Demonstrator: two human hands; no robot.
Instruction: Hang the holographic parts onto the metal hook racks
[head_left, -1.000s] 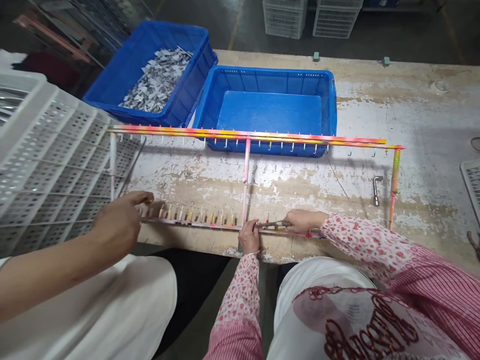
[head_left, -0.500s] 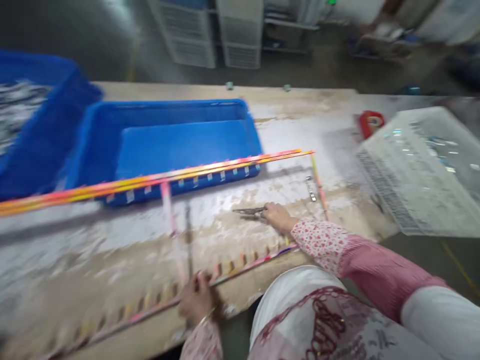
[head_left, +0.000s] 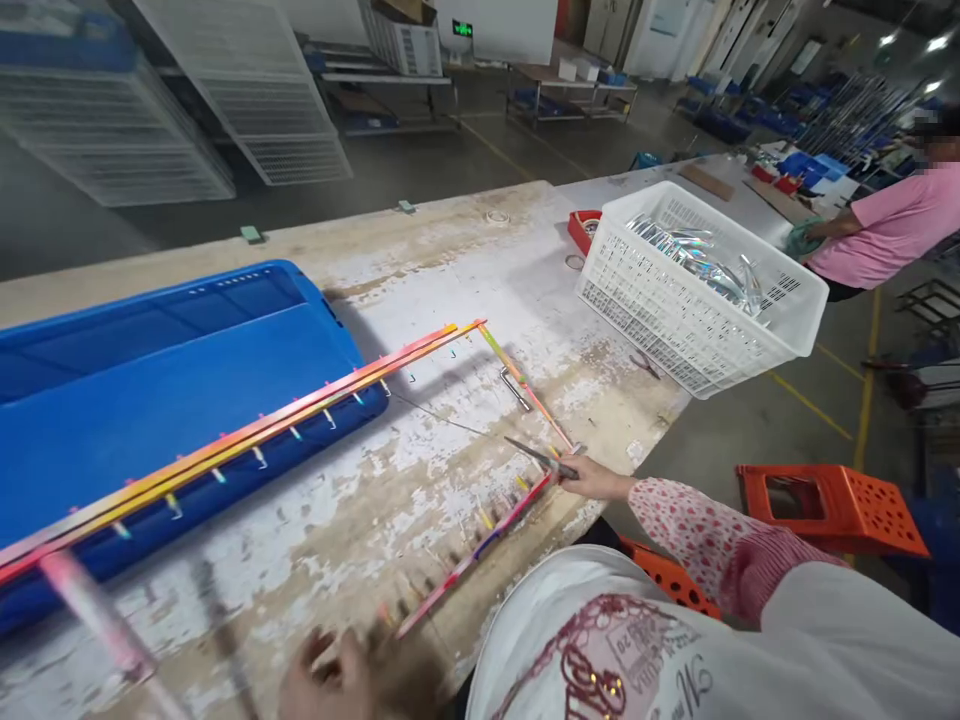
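Observation:
My right hand (head_left: 589, 478) grips a slim, dark, pointed metal tool (head_left: 531, 455); its handle end is hidden in my fingers. This hand is at the near right corner of a long frame of thin bars (head_left: 292, 418), painted pink, orange and yellow, with small hooks along it. The frame's far side crosses above the rim of the blue tub (head_left: 289, 310). Low in the view, my left hand (head_left: 326, 680) is blurred, its fingers loosely curled with a gap between them and nothing visible inside. It is beside the near bar (head_left: 480, 550), apart from it.
On the worn table stands a white basket (head_left: 675, 300) of shiny strips, with a second dark tool (head_left: 645, 365) beside it. A metal piece (head_left: 516, 388) lies inside the frame. A red tape holder (head_left: 583, 232) is behind. Orange stools (head_left: 832, 505) and a co-worker (head_left: 892, 220) are at right.
The view has turned to the right. My right hand has carried the pointed tool to the frame's near right corner. My left hand has come away from the near bar.

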